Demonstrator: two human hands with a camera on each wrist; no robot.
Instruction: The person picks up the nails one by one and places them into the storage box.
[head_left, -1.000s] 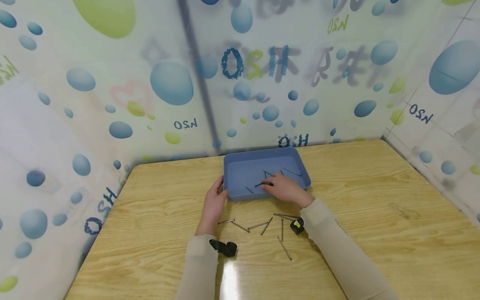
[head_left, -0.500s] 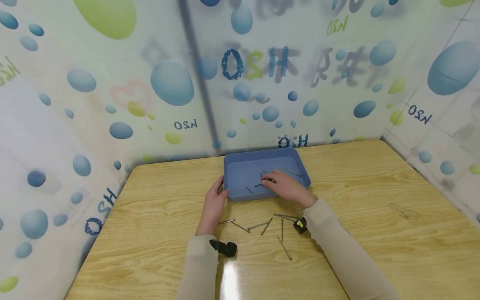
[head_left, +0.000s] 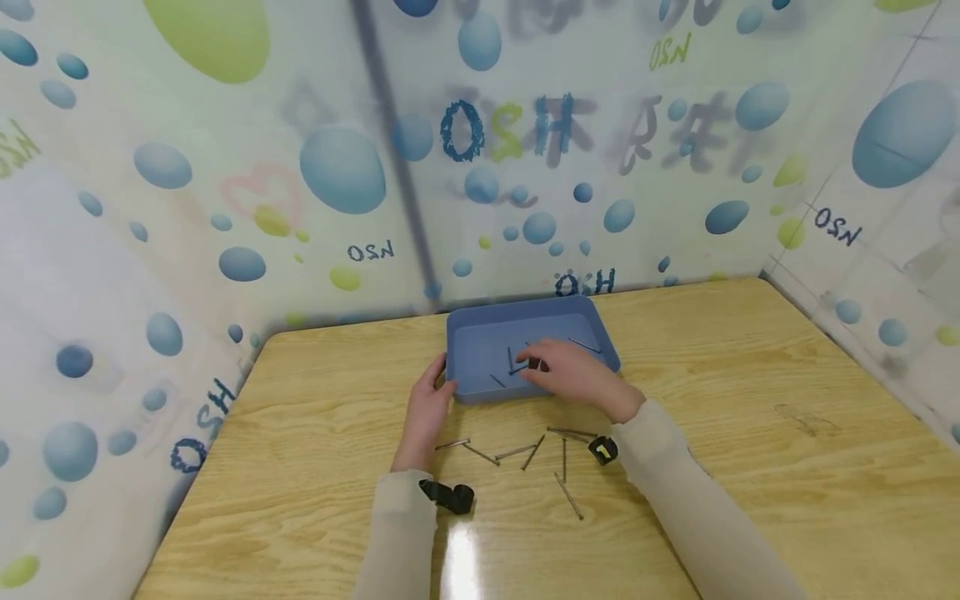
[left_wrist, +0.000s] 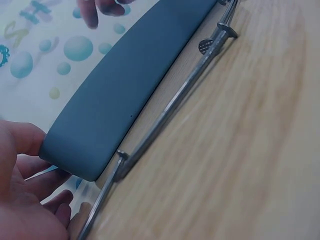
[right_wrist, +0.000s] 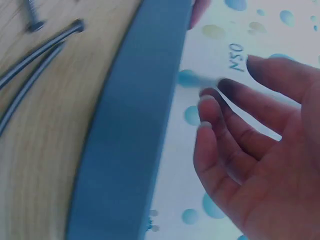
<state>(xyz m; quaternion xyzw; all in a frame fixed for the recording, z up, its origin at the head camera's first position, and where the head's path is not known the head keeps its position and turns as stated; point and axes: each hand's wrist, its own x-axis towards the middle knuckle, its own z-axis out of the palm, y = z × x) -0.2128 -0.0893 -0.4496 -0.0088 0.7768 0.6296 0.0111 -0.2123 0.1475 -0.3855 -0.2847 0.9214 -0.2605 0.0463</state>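
Observation:
A shallow blue tray (head_left: 480, 329) sits near the back of the wooden table with several nails in it. My left hand (head_left: 427, 408) grips its left front corner, the thumb at the corner and the fingers along the side; the left wrist view shows the thumb (left_wrist: 30, 137) against the tray wall (left_wrist: 110, 95). My right hand (head_left: 573, 375) is over the tray's right half, thumb and index finger apart. In the right wrist view the right hand (right_wrist: 255, 145) has loosely bent fingers and nothing between them. One nail (head_left: 511, 359) lies just left of its fingertips, another nail (head_left: 497, 380) nearer the front wall.
Several loose nails (head_left: 533, 452) lie scattered on the table (head_left: 300, 467) in front of the tray, between my forearms. Black wrist cameras are on both wrists, the left camera (head_left: 453, 497) close over the tabletop. A bubble-printed curtain (head_left: 345, 167) stands behind the table.
One nail in the tray has shifted left. My right hand has drawn slightly right, and its thumb and index finger have spread apart. My left hand stays at the tray corner.

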